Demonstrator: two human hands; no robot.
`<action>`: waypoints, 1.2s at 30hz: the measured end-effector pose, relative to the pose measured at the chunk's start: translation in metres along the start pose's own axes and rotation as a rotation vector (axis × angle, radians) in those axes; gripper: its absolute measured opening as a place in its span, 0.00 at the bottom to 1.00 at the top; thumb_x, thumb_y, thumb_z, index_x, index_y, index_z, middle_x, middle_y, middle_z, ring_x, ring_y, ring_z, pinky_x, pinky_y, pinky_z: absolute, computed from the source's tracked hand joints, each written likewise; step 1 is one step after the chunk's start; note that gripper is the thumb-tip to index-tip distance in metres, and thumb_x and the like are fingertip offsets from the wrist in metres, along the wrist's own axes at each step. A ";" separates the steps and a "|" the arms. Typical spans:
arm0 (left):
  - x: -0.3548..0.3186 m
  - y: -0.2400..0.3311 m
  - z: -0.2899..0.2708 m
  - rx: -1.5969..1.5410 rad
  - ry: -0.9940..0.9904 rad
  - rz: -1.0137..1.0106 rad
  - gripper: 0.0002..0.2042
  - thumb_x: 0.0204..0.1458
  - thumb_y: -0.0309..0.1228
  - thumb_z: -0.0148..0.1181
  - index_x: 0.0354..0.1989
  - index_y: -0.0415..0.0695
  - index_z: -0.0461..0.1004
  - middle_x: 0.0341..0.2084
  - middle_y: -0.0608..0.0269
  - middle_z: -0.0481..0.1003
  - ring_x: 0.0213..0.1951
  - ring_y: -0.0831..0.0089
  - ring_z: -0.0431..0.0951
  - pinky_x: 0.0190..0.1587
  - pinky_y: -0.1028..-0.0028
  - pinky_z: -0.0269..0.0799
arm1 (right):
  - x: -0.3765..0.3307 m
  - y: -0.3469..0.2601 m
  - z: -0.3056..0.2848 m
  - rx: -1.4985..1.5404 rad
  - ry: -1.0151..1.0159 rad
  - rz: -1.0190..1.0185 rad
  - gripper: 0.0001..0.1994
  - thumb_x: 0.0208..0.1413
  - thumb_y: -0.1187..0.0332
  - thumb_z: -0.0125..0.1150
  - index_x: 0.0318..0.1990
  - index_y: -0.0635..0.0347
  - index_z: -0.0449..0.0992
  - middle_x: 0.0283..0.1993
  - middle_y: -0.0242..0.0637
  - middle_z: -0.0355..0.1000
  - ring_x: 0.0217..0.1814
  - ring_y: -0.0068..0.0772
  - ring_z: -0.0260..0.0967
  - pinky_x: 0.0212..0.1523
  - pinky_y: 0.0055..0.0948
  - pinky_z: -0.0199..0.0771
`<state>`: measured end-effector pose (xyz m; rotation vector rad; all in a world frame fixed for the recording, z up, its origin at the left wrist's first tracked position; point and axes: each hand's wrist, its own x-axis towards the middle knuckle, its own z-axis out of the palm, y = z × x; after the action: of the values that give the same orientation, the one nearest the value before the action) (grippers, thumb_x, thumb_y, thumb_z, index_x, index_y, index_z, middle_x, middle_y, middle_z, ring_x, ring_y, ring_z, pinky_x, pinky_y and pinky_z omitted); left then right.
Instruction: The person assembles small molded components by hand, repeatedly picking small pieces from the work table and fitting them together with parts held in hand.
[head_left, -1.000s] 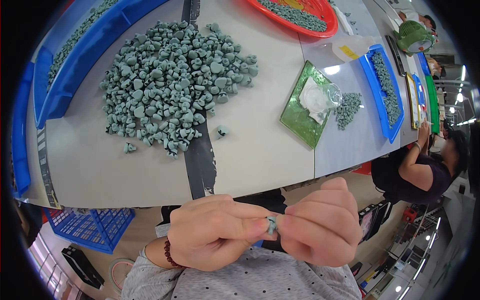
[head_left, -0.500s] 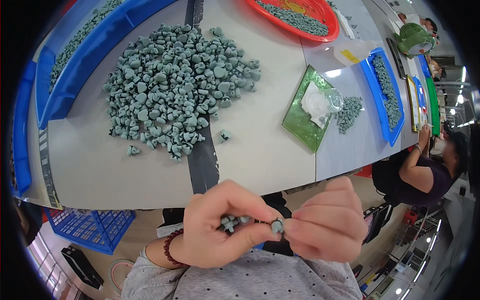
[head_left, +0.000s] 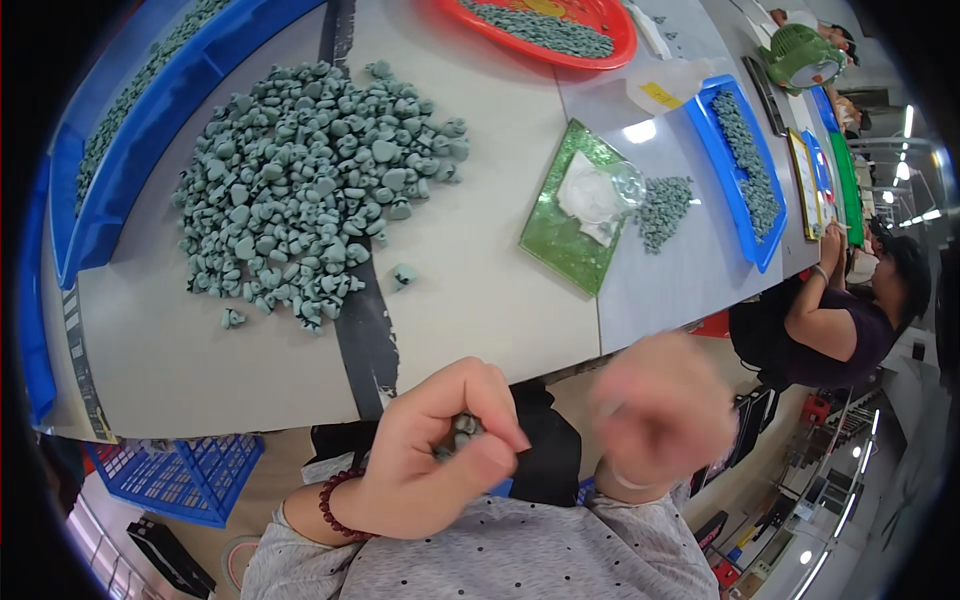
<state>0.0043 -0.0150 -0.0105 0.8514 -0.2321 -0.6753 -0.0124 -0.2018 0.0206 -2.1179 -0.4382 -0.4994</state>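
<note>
Small grey-green pieces (head_left: 458, 433) sit low in the frame's centre, pinched between the curled fingers and thumb of the left hand (head_left: 430, 470). The right hand (head_left: 660, 405), lower right, is blurred; its grip cannot be told. A heap of like pieces (head_left: 310, 190) lies upper left on the table (head_left: 480, 290).

The right hand (head_left: 662, 412) is motion-blurred; its fingers cannot be made out.

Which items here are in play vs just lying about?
In play:
left hand, closed on small grey-green pieces
right hand, blurred
pile of the same pieces

Lying about:
green tray
red tray
blue crate
</note>
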 end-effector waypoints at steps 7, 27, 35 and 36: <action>0.004 0.019 -0.001 -0.792 0.070 -0.325 0.08 0.60 0.35 0.34 0.33 0.44 0.57 0.23 0.57 0.63 0.19 0.73 0.64 0.08 0.81 0.61 | -0.008 0.126 -0.125 -0.488 0.674 0.372 0.14 0.47 0.75 0.58 0.44 0.65 0.74 0.27 0.30 0.69 0.25 0.16 0.61 0.27 0.15 0.61; -0.004 0.014 0.003 -0.291 0.018 -0.145 0.13 0.54 0.35 0.48 0.26 0.37 0.63 0.21 0.63 0.58 0.17 0.82 0.53 0.13 0.83 0.45 | 0.007 0.061 -0.032 -0.610 0.156 0.315 0.04 0.37 0.80 0.59 0.25 0.66 0.72 0.24 0.36 0.68 0.24 0.28 0.65 0.26 0.22 0.65; -0.005 0.017 0.002 -0.060 0.108 0.009 0.11 0.52 0.33 0.50 0.26 0.36 0.64 0.22 0.64 0.58 0.17 0.84 0.53 0.13 0.84 0.45 | 0.002 0.057 -0.034 -0.600 0.164 0.300 0.03 0.37 0.80 0.58 0.22 0.66 0.70 0.20 0.32 0.66 0.22 0.20 0.59 0.22 0.20 0.53; -0.007 0.019 0.000 -0.020 0.093 0.003 0.07 0.51 0.29 0.49 0.29 0.36 0.67 0.23 0.65 0.62 0.21 0.83 0.57 0.20 0.83 0.50 | 0.002 0.052 -0.034 -0.581 0.168 0.286 0.03 0.37 0.79 0.58 0.21 0.66 0.70 0.20 0.32 0.66 0.22 0.21 0.59 0.22 0.21 0.53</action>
<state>0.0075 -0.0022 0.0043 0.8608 -0.1427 -0.6328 0.0081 -0.2586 0.0035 -2.6070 0.1299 -0.6889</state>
